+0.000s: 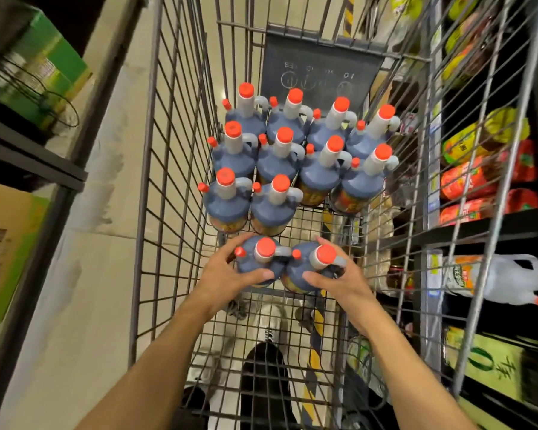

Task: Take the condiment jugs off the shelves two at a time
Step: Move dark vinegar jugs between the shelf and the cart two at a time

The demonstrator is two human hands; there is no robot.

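Observation:
Two dark condiment jugs with red caps stand side by side on the floor of a wire cart (174, 169). My left hand (227, 274) grips the left jug (255, 265) round its body. My right hand (336, 271) grips the right jug (305, 271), fingers round its far side and thumb on the near side. Both jugs are upright and touch each other. Several more jugs of the same kind (280, 156) stand in rows at the far end of the cart.
Shelves on the right hold red and yellow packets (479, 181) and a white jug lying on its side (516, 277). On the left, a shelf carries cardboard boxes (3, 249) and a green box (41, 63). The cart's high wire walls hem in both arms.

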